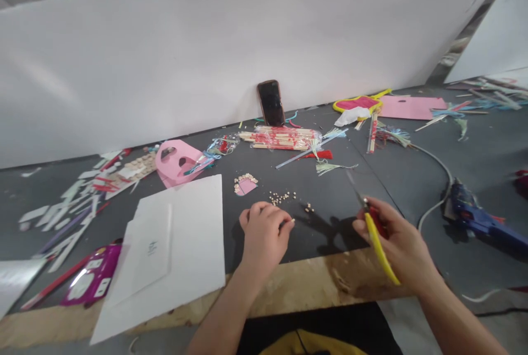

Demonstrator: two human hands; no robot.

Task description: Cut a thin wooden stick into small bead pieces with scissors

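My left hand (pixel 266 231) is closed in a pinch, a tiny pale bead-like piece (pixel 293 221) showing at its fingertips. Just beyond it lies a loose scatter of small pale pieces (pixel 278 198), with a smaller cluster (pixel 309 208) to the right. A small pink card (pixel 246 187) edged with similar pieces rests behind the hand. To the right, my right hand (pixel 394 239) is wrapped round scissors (pixel 377 248) with yellow and red handles, their thin blades pointing forward and left above the dark tabletop.
Left are white sheets (pixel 193 234), a purple pack (pixel 93 273), a pink mask-shaped cutout (pixel 181 160) and strips. A phone (pixel 271 102) leans on the white partition (pixel 247 31) behind bundled sticks (pixel 284 138). Right is a blue glue gun (pixel 482 217) with its cable (pixel 443 171).
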